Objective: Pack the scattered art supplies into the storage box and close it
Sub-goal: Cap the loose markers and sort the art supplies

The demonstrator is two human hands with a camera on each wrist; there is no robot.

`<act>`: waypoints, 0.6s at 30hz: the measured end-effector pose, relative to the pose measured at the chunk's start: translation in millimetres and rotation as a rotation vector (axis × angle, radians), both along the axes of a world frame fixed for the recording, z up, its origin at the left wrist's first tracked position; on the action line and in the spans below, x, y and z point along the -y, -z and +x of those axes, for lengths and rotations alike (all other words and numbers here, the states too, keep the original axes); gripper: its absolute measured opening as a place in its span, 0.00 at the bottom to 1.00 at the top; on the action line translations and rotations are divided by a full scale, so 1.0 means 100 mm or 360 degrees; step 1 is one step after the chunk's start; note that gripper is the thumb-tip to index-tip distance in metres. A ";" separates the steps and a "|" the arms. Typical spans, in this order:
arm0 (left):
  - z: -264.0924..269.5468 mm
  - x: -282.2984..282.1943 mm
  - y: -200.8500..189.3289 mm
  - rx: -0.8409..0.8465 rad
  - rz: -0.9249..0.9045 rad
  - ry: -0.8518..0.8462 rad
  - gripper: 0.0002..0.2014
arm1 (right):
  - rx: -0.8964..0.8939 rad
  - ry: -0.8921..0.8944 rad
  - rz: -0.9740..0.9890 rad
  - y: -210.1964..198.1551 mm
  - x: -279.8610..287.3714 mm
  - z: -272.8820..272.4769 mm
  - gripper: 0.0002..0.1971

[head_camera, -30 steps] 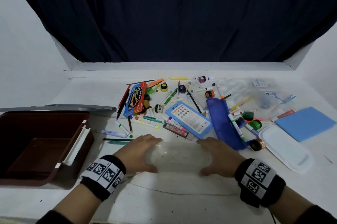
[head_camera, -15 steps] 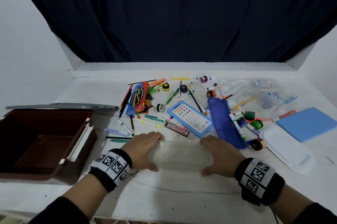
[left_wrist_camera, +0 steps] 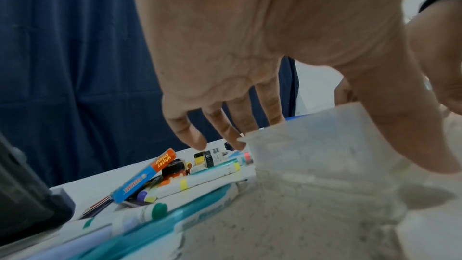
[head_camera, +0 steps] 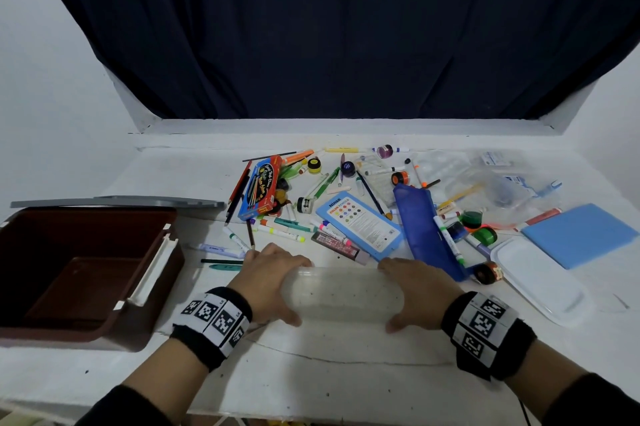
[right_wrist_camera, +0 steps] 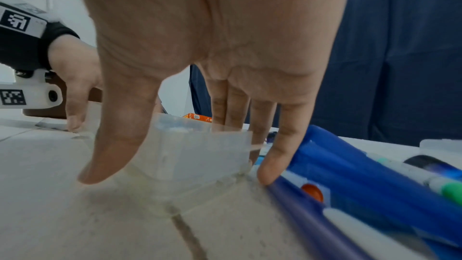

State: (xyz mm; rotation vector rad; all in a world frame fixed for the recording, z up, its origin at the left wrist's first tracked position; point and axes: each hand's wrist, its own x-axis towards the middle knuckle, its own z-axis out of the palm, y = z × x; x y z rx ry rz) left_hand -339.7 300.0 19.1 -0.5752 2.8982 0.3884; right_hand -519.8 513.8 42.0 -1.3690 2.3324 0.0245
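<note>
A clear plastic container (head_camera: pixel 341 292) lies on its side on the white table, near the front edge. My left hand (head_camera: pixel 273 285) grips its left end and my right hand (head_camera: pixel 414 294) grips its right end. On each hand the thumb is on the near side and the fingers (left_wrist_camera: pixel 192 135) reach over the far side. The right wrist view shows the same container (right_wrist_camera: pixel 197 151) between thumb and fingers. The brown storage box (head_camera: pixel 86 214) stands open at the left, and its grey lid (head_camera: pixel 117 202) lies behind it.
Markers (head_camera: pixel 280 231), a watercolour box (head_camera: pixel 261 186), a blue colour-pencil card (head_camera: pixel 360 224) and paint pots lie scattered beyond my hands. A blue pencil case (head_camera: pixel 424 228) touches my right fingers. A white lid (head_camera: pixel 540 280), a blue pad (head_camera: pixel 581 235) and clear bags (head_camera: pixel 485 179) lie at the right.
Both hands stay on the ends of the clear container. My left forearm has swung a little to the right, and the view has shifted slightly.
</note>
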 end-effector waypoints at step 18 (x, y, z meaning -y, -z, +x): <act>0.08 -0.04 0.04 -0.0090 0.0252 -0.0093 0.45 | 0.0013 0.0018 0.0159 0.00 0.11 0.03 0.54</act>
